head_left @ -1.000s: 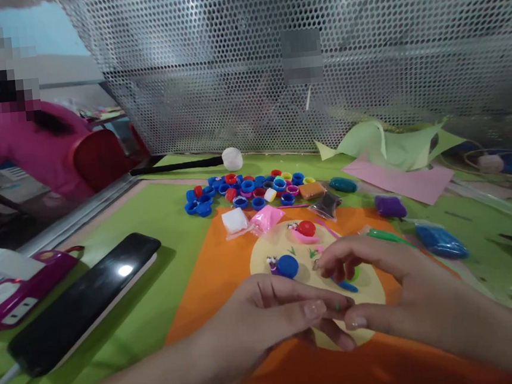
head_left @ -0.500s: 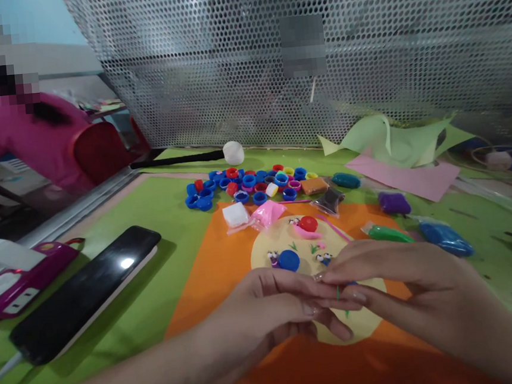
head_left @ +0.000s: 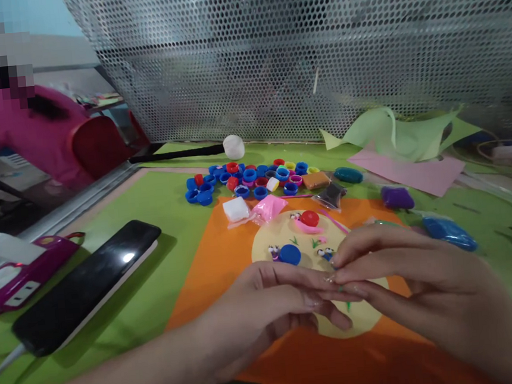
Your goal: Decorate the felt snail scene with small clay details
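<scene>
My left hand [head_left: 279, 306] reaches out over the cream paper circle [head_left: 260, 236], its index finger stretched and the others loosely curled. A tiny strip of green clay [head_left: 340, 289] lies against its fingertips, mostly covered. My right hand [head_left: 419, 285] pinches at the same clay, thumb and fingertips pressed against the left fingers. On the circle are a red cap with a pink clay body [head_left: 310, 223], a blue cap with a purple striped clay body and eyes [head_left: 289, 255], small blue clay eyes [head_left: 325, 253] and green clay grass [head_left: 316, 243].
Orange paper [head_left: 201, 280] lies beneath the circle. Many bottle caps [head_left: 250, 176] and clay packets, one blue [head_left: 448, 232], sit behind. A phone [head_left: 87, 284] and purple power strip [head_left: 34, 271] lie left. Perforated metal [head_left: 271, 53] stands at the back; a person in pink [head_left: 21, 129] sits far left.
My right fingers have shifted slightly and closed over the green clay strip, which showed more before. The left hand keeps nearly the same pose. The view has tilted a little.
</scene>
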`<action>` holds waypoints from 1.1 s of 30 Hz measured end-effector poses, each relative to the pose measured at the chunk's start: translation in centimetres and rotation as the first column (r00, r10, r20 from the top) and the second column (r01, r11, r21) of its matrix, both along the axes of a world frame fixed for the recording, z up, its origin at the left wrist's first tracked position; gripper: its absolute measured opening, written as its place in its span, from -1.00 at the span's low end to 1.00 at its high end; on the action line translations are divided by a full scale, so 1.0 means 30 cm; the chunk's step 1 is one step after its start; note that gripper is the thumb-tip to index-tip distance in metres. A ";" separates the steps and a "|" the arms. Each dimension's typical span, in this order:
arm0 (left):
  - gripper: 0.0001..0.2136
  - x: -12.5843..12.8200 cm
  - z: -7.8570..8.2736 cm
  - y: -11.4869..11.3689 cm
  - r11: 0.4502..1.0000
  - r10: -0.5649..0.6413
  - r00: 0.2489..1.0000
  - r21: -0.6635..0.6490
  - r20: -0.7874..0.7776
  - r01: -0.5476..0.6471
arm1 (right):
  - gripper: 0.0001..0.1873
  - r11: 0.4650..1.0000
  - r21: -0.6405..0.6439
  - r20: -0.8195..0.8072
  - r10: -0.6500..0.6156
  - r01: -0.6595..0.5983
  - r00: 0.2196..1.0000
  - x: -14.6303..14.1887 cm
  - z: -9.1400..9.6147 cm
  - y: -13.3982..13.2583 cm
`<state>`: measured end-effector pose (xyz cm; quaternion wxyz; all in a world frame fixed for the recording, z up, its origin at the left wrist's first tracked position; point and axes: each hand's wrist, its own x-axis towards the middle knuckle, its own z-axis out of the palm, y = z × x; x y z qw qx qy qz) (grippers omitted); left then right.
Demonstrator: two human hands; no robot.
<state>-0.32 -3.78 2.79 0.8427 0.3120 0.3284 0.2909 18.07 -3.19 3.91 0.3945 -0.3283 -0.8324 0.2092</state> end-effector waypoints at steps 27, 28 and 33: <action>-0.67 -0.154 -0.088 0.090 0.227 0.308 0.918 0.957 -0.249 0.183 | -0.83 0.998 -0.019 0.326 -0.043 0.052 0.944 -0.023 -0.194 0.054; -0.67 -0.156 -0.093 0.086 0.253 0.296 0.919 0.949 -0.261 0.188 | -0.84 0.998 -0.035 0.349 -0.036 0.052 0.936 -0.020 -0.198 0.051; -0.65 -0.156 -0.116 0.079 0.359 0.222 0.925 0.908 -0.309 0.218 | -0.83 0.998 -0.026 0.395 -0.035 0.049 0.918 -0.011 -0.209 0.036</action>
